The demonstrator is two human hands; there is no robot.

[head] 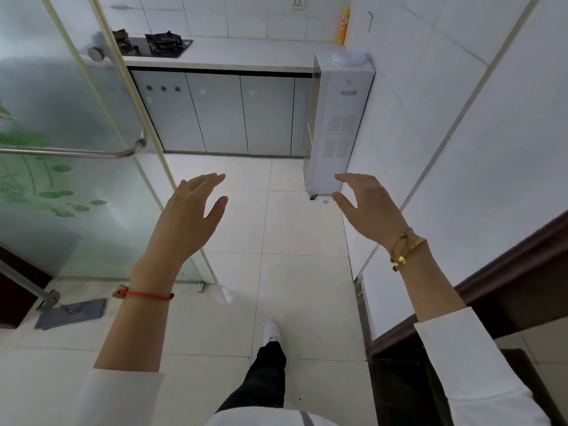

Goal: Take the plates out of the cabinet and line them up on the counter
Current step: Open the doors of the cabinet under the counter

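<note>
Both hands spread, nothing held: left hand point(190, 210), right hand point(365, 204). Cabinet point(215, 112) shut at 12 o'clock under worktop point(246, 53). Glass door point(61, 149) at 9 easily clipped.

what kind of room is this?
Likely a small home kitchen: gas stove on a white counter, grey cabinet doors beneath, a water dispenser beside them, white tiled walls.
</note>
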